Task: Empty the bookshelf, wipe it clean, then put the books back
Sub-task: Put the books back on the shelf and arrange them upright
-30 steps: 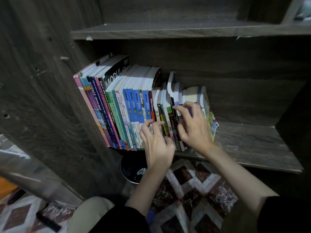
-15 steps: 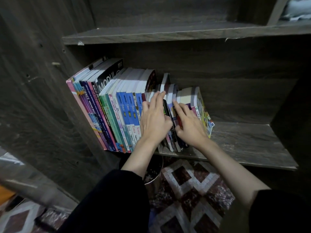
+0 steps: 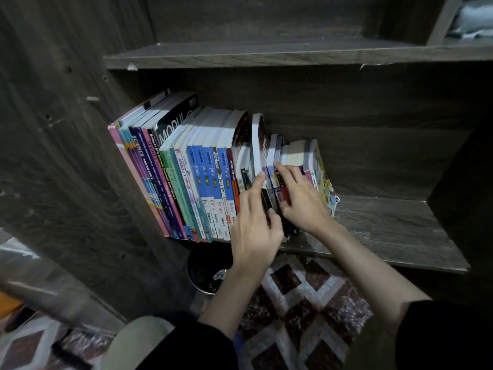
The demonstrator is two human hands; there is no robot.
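Head view shows your bookshelf (image 3: 400, 228), its row of books (image 3: 192, 177) standing packed at the 9 o'clock end of the board; your left hand (image 3: 254, 228) pinches the tall white-edged book (image 3: 258, 140) between forefinger and thumb; at its 3 o'clock, your right hand (image 3: 304, 201) rests with straight fingers on the shorter books (image 3: 293, 153).

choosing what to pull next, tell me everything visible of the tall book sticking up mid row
The tall book rises above the neighbouring books, right of the middle of the row on the shelf. White page edges show, with a dark reddish cover on its right side; the lettering is unreadable. It stands near upright, books against both sides. The left hand touches its front with the index fingertip; a grip cannot be confirmed.
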